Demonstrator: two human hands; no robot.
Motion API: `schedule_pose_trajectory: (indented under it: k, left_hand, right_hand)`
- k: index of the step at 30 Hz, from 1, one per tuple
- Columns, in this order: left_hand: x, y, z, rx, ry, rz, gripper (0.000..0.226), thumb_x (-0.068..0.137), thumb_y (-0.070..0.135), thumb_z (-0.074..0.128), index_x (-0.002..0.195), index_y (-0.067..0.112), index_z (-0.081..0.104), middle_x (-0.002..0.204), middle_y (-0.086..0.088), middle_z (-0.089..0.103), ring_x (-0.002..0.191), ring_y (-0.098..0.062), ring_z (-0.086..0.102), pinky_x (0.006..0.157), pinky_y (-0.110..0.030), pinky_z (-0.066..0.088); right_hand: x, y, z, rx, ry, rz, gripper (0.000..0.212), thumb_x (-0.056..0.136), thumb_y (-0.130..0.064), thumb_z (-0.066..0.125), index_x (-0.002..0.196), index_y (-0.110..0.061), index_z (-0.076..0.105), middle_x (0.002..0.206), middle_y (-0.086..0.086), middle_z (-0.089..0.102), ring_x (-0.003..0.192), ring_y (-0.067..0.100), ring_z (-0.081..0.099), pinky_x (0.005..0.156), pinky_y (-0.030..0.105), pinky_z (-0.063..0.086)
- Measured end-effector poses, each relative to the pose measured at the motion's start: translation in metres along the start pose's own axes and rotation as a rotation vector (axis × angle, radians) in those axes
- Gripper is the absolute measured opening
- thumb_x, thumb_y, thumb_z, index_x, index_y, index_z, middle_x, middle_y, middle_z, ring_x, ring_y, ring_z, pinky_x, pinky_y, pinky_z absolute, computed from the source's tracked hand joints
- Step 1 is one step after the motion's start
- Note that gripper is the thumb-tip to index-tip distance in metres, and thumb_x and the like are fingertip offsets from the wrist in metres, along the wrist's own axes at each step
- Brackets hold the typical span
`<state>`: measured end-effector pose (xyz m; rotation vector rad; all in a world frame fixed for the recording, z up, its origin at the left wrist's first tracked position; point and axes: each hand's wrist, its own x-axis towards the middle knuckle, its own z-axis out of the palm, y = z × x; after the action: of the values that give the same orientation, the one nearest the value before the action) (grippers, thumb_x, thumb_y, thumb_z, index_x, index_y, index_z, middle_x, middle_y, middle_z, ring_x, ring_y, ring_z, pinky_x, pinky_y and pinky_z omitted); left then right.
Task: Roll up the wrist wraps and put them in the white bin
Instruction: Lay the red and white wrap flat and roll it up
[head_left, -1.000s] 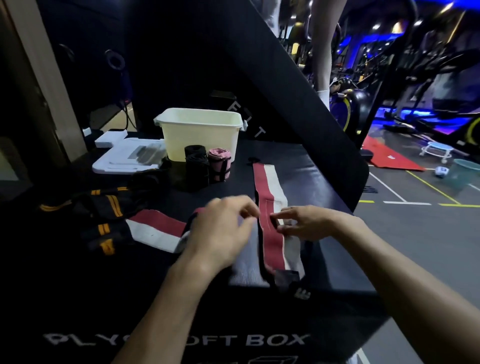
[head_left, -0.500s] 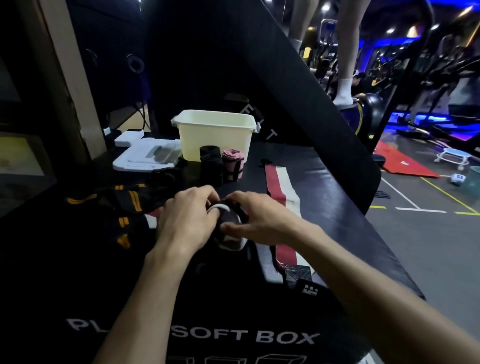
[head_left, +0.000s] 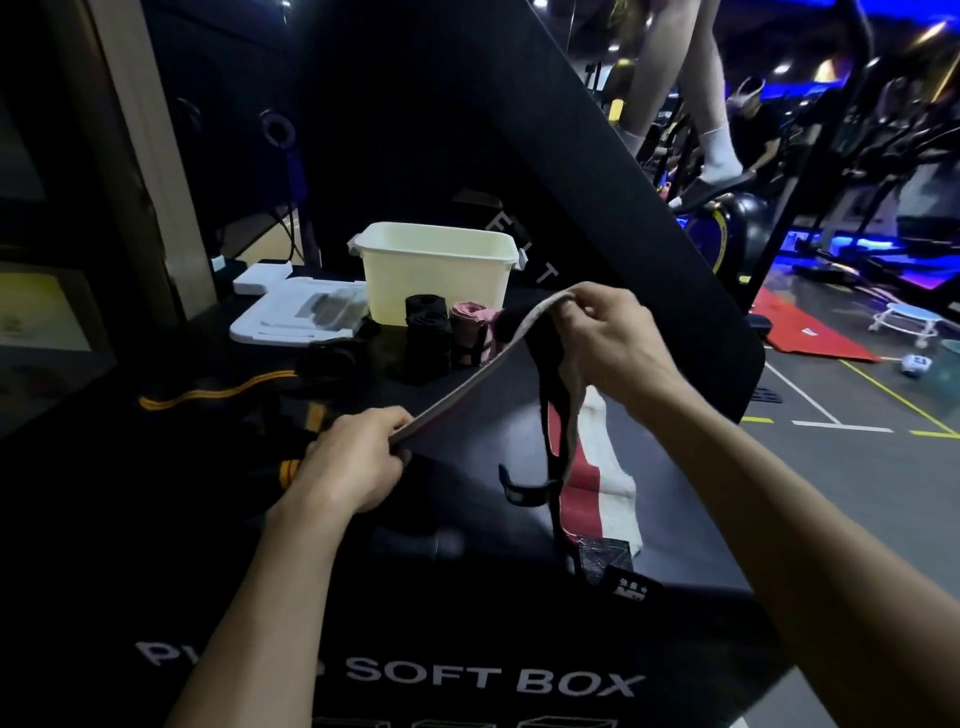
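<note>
1. Wrist wrap, a long flat strap of red, white and black woven fabric (head_left: 457, 387), hangs in the air above the black padded soft box (head_left: 467, 680), stretched taut between both hands.
2. The left hand (head_left: 353, 462) pinches its lower near end; the right hand (head_left: 608, 343) grips the higher far part, fingers curled round it.
3. Its long axis runs up from lower left to upper right; the loose tail drops below the right hand.
4. The white plastic bin (head_left: 436, 270) stands beyond, nearer the right hand.
5. Rolling likely starts at the left-hand end.
6. A second red-and-white wrap (head_left: 597, 483) lies flat underneath.
</note>
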<state>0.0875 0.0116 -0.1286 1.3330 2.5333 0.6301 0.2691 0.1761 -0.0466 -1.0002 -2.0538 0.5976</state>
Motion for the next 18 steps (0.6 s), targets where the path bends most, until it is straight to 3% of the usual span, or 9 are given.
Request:
schedule_pose_trajectory:
  k: [2,5,8,12,14,16,18]
  left_hand:
    - [0.004,-0.007,-0.002,0.026,0.036,-0.092,0.023,0.092,0.015,0.055,0.092,0.035,0.065,0.093,0.006,0.067,0.099,-0.029,0.06,0.1,-0.05,0.043]
    - [0.006,-0.018,-0.008,-0.007,0.103,-0.175,0.021,0.097,0.017,0.054,0.092,0.033,0.067,0.095,0.001,0.062,0.106,-0.035,0.061,0.09,-0.043,0.041]
    - [0.006,-0.024,-0.014,0.021,0.185,-0.161,0.022,0.099,0.022,0.057,0.091,0.04,0.067,0.096,-0.003,0.065,0.107,-0.039,0.062,0.095,-0.046,0.043]
    - [0.012,-0.028,-0.017,-0.251,0.356,-0.045,0.005,0.091,0.032,0.075,0.091,0.036,0.073,0.087,0.002,0.072,0.088,-0.03,0.066,0.073,-0.039,0.052]
    - [0.013,-0.025,-0.018,-0.395,0.417,0.004,0.013,0.085,0.036,0.083,0.093,0.032,0.074,0.085,0.005,0.072,0.083,-0.022,0.066,0.069,-0.037,0.051]
    - [0.015,-0.024,-0.014,-0.372,0.371,0.026,0.021,0.084,0.036,0.084,0.1,0.03,0.073,0.091,0.009,0.071,0.089,-0.018,0.065,0.073,-0.035,0.049]
    - [0.014,-0.026,-0.011,-0.26,0.275,0.045,0.029,0.083,0.037,0.084,0.108,0.031,0.07,0.097,0.013,0.069,0.096,-0.015,0.065,0.083,-0.033,0.05]
  right_hand:
    - [0.004,0.0,-0.005,0.039,0.056,0.039,0.025,0.095,-0.031,0.049,0.091,-0.013,0.067,0.082,0.006,0.07,0.083,0.032,0.069,0.071,0.049,0.059]
    - [0.005,0.001,-0.013,0.235,0.024,0.162,0.023,0.1,-0.021,0.048,0.09,-0.012,0.068,0.077,0.01,0.066,0.07,0.031,0.07,0.049,0.036,0.056]
    - [0.005,0.006,-0.016,0.28,-0.01,0.208,0.023,0.1,-0.02,0.049,0.09,-0.012,0.068,0.08,0.013,0.067,0.067,0.028,0.07,0.049,0.037,0.057]
    - [0.014,0.018,-0.027,0.23,0.037,0.231,0.02,0.1,-0.016,0.048,0.099,-0.017,0.068,0.082,0.005,0.066,0.065,0.019,0.064,0.05,0.028,0.053]
    - [0.017,0.029,-0.032,0.222,0.035,0.264,0.021,0.1,-0.014,0.048,0.098,-0.019,0.068,0.082,0.005,0.065,0.068,0.019,0.061,0.057,0.028,0.052]
    - [0.018,0.044,-0.033,0.166,0.023,0.284,0.021,0.099,-0.014,0.049,0.098,-0.016,0.07,0.08,0.007,0.063,0.068,0.02,0.058,0.06,0.029,0.049]
    - [0.014,0.055,-0.028,0.103,0.014,0.281,0.022,0.097,-0.012,0.05,0.101,-0.008,0.071,0.071,0.005,0.06,0.059,0.017,0.052,0.049,0.02,0.042]
